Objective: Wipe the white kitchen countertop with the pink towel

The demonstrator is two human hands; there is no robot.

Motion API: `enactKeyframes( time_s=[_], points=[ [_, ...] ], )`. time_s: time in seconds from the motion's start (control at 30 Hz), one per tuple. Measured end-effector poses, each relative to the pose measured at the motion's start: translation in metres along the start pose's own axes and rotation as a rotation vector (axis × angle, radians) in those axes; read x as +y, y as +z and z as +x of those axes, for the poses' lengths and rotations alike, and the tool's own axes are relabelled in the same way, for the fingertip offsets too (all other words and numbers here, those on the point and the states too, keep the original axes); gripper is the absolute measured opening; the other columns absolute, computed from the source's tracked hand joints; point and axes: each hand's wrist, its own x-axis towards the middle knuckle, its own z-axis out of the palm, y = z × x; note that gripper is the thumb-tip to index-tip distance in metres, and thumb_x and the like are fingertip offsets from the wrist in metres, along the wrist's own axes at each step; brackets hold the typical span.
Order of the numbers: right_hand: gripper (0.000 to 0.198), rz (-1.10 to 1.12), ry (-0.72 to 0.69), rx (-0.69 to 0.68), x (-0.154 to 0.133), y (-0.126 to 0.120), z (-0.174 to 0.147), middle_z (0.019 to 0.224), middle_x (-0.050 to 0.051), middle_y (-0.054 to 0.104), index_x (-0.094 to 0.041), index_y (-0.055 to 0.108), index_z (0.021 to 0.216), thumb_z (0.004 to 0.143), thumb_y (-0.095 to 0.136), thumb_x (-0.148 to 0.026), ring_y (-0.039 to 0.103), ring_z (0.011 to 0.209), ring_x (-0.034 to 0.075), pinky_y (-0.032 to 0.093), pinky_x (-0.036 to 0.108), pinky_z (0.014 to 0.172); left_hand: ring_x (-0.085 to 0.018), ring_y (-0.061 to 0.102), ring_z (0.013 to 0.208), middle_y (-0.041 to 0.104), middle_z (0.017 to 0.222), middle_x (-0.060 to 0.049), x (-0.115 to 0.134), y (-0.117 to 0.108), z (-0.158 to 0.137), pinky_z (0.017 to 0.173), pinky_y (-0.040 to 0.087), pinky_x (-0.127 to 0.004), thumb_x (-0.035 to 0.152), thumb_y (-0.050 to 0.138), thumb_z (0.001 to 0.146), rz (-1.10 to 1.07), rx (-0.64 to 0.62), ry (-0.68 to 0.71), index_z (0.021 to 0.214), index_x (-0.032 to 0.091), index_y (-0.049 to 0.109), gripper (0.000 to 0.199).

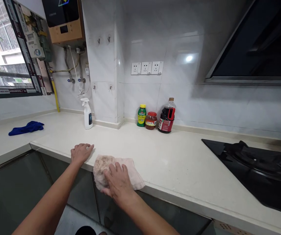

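My right hand (119, 182) presses on a pale pink, fluffy cloth (133, 174) at the front edge of the countertop (155, 147). Part of this cloth hangs over the edge, and its left side looks stained brownish. My fingers are bent over the cloth, with the thumb low at its near side. To the left, my left hand (81, 153) rests on the counter near the edge, its fingers stretched out and nothing held. A few small specks lie on the counter to the right of the cloth.
A white spray bottle (87, 114) and a crumpled blue cloth (26, 128) are at the left. Against the wall stand a green bottle (141, 117), a red-lidded jar (151, 121) and a dark sauce bottle (166, 119). A black gas hob (248, 182) lies right, under a range hood (258, 55).
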Motion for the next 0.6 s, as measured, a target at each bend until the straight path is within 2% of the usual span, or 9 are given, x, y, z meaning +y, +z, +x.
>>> enactKeyframes(
  time_s=[0.07,0.13,0.23,0.33,0.47,0.6],
  points=[
    [0.083,-0.015,0.043,0.023,0.001,0.0,0.006,0.127,0.013,0.055,-0.021,0.048,0.141,0.081,0.091,-0.059,0.051,0.113,0.034,0.05,0.054,0.096,-0.038,0.048,0.133,0.061,0.143,-0.011,0.001,-0.002,-0.001,0.109,0.034,-0.053,0.061,0.037,0.095,0.007,-0.008,-0.007,0.124,0.027,0.072,0.057],
    [0.082,-0.036,0.042,0.033,0.002,0.002,0.012,0.125,0.013,0.056,-0.021,0.046,0.144,0.082,0.093,-0.048,0.053,0.108,0.033,0.052,0.053,0.092,-0.038,0.048,0.133,0.061,0.143,-0.011,0.002,-0.002,-0.001,0.109,0.034,-0.053,0.061,0.036,0.095,0.016,-0.011,-0.01,0.124,0.027,0.072,0.057],
    [0.074,-0.07,0.035,0.052,0.005,0.009,0.014,0.136,0.017,0.051,-0.023,0.045,0.146,0.087,0.087,-0.032,0.052,0.115,0.037,0.051,0.053,0.093,-0.038,0.049,0.134,0.061,0.144,-0.011,0.001,-0.002,-0.002,0.109,0.035,-0.053,0.06,0.034,0.096,0.028,-0.002,-0.014,0.125,0.027,0.072,0.058],
    [0.07,-0.096,0.041,0.077,0.011,0.015,0.005,0.147,0.02,0.043,-0.027,0.041,0.15,0.092,0.08,-0.025,0.048,0.125,0.04,0.049,0.054,0.096,-0.038,0.049,0.134,0.06,0.144,-0.012,0.0,-0.002,-0.001,0.108,0.036,-0.053,0.06,0.034,0.096,0.038,-0.002,-0.004,0.126,0.027,0.072,0.059],
    [0.078,-0.115,0.031,0.088,0.032,0.011,-0.026,0.148,0.02,0.043,-0.028,0.041,0.152,0.087,0.085,-0.021,0.048,0.128,0.041,0.049,0.054,0.099,-0.038,0.049,0.133,0.061,0.144,-0.01,-0.003,-0.003,0.001,0.108,0.037,-0.053,0.059,0.034,0.096,0.037,-0.009,0.002,0.125,0.028,0.072,0.057],
    [0.094,-0.112,0.03,0.09,0.068,0.0,-0.08,0.149,0.019,0.043,-0.027,0.042,0.152,0.074,0.095,-0.02,0.044,0.131,0.042,0.047,0.053,0.102,-0.038,0.049,0.133,0.06,0.145,-0.01,-0.004,-0.002,0.003,0.108,0.037,-0.053,0.059,0.034,0.096,0.023,-0.009,0.01,0.125,0.029,0.072,0.057]
  ],
)
